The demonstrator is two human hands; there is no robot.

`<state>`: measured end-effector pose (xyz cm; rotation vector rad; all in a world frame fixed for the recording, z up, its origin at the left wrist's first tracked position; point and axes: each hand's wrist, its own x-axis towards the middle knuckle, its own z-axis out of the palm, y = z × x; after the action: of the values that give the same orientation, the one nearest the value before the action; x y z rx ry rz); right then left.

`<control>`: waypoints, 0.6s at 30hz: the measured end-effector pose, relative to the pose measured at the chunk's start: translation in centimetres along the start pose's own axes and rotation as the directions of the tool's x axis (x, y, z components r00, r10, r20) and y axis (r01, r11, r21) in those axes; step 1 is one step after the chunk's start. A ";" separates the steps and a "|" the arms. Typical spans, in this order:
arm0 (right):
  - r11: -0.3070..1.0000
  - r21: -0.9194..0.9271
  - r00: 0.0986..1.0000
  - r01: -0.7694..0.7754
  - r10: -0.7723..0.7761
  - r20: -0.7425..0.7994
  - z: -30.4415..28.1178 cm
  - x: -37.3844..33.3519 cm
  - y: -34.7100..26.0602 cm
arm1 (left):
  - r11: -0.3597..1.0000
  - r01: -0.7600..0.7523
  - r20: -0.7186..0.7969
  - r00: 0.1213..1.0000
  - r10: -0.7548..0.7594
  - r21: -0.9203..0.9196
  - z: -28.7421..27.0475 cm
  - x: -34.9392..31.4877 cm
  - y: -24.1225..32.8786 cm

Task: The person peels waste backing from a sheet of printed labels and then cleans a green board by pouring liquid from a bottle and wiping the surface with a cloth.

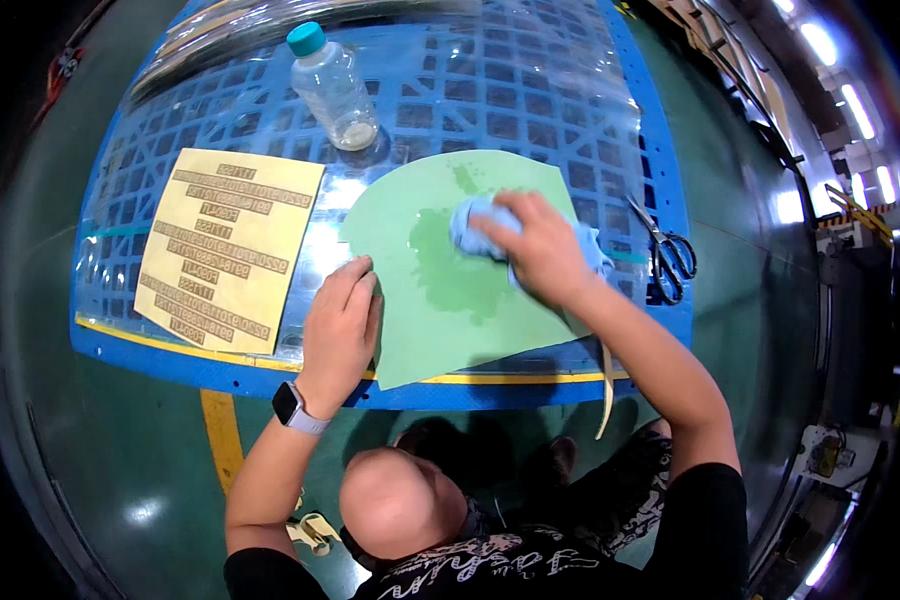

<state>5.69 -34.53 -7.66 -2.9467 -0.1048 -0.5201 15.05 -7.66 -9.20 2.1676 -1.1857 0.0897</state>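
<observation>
A light green sheet (410, 340) with a rounded far edge lies near the table's front edge. Darker wet patches (455, 275) mark its middle, with a smaller damp spot farther back. My right hand (540, 245) grips a crumpled blue cloth (480, 228) and presses it on the sheet beside the large patch; that hand is slightly blurred. At the sheet's left edge my left hand (342, 315) lies flat, its fingers stretched out and holding nothing. A pale-strapped watch (298, 408) is on my left wrist.
A cream sheet with dark printed lines (220, 265) lies left. Behind stands a clear bottle with a teal cap (332, 95). Black-handled scissors (670, 262) rest at the right. The blue grid-patterned table (225, 384) has a yellow front strip; a pale strip (607, 395) hangs off it.
</observation>
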 end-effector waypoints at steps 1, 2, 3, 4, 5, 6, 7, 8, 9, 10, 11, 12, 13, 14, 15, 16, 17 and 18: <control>0.999 -0.048 0.999 -0.020 0.019 -0.031 0.3 0.9 1.8 | 1.000 -0.012 -0.007 1.000 0.012 0.009 0.1 0.1 0.1; 0.992 -0.058 0.992 -0.110 0.107 -0.060 0.2 1.9 3.8 | 1.000 -0.018 -0.011 1.000 0.018 0.007 0.4 0.4 0.4; 0.979 -0.050 0.977 -0.197 0.191 -0.093 0.2 2.6 4.8 | 1.000 -0.031 -0.016 0.999 0.031 0.003 0.5 0.5 0.4; 0.973 -0.045 0.970 -0.225 0.220 -0.103 0.4 2.3 5.0 | 0.999 -0.044 -0.021 0.999 0.044 -0.001 0.8 0.7 0.5; 0.976 -0.028 0.972 -0.216 0.212 -0.103 1.0 1.9 3.8 | 0.999 -0.048 -0.018 0.999 0.048 0.008 0.7 0.5 0.3; 0.985 -0.002 0.982 -0.175 0.175 -0.066 1.1 1.1 1.6 | 0.999 -0.048 -0.026 0.999 0.048 0.015 0.6 0.5 0.2; 0.991 0.025 0.990 -0.134 0.135 -0.028 0.9 0.4 -0.4 | 0.999 -0.047 -0.034 0.998 0.048 0.022 0.3 0.4 0.1; 0.993 0.053 0.994 -0.104 0.103 0.034 0.6 -0.4 -1.6 | 0.999 -0.049 -0.036 0.998 0.049 0.020 0.4 0.2 0.0; 0.994 0.077 0.994 -0.075 0.068 0.090 0.0 -0.9 -2.5 | 0.999 -0.049 -0.036 0.998 0.049 0.019 0.3 0.2 -0.1; 0.994 0.103 0.989 -0.048 0.032 0.144 -0.4 -0.9 -3.0 | 0.999 -0.048 -0.037 0.998 0.049 0.019 0.2 0.1 -0.2; 0.996 0.082 0.991 -0.037 0.026 0.133 -0.8 -0.5 -2.8 | 0.999 -0.049 -0.038 0.998 0.049 0.017 0.4 0.1 -0.1; 0.998 0.062 0.992 -0.027 0.019 0.123 -1.1 0.2 -2.4 | 0.998 -0.059 -0.040 0.997 0.059 0.024 0.6 0.1 -0.2; 0.999 0.043 0.994 -0.015 0.010 0.113 -1.3 0.9 -2.1 | 0.998 -0.064 -0.041 0.997 0.065 0.025 0.6 0.3 -0.2; 0.999 0.044 0.990 -0.008 0.001 0.144 -1.2 1.2 -2.1 | 0.998 -0.061 -0.034 0.997 0.062 0.028 0.6 0.2 -0.1; 0.998 0.067 0.986 -0.007 -0.005 0.166 -1.3 1.1 -2.0 | 0.998 -0.059 -0.027 0.998 0.060 0.030 0.5 0.2 -0.1; 0.996 0.089 0.982 -0.007 -0.010 0.188 -1.4 0.8 -1.9 | 0.997 -0.058 -0.028 0.998 0.059 0.043 0.5 0.3 0.0; 0.994 0.113 0.977 -0.010 -0.015 0.211 -1.5 0.5 -1.9 | 0.997 -0.060 -0.022 0.998 0.061 0.051 0.4 0.3 0.0; 0.991 0.134 0.976 -0.001 -0.029 0.216 -2.2 -0.6 -1.6 | 0.996 -0.060 -0.022 0.998 0.061 0.063 0.2 0.2 -0.1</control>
<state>4.29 -33.27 -5.61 -2.8620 -0.1775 -0.1816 15.24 -7.88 -9.30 2.1782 -1.2502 0.1802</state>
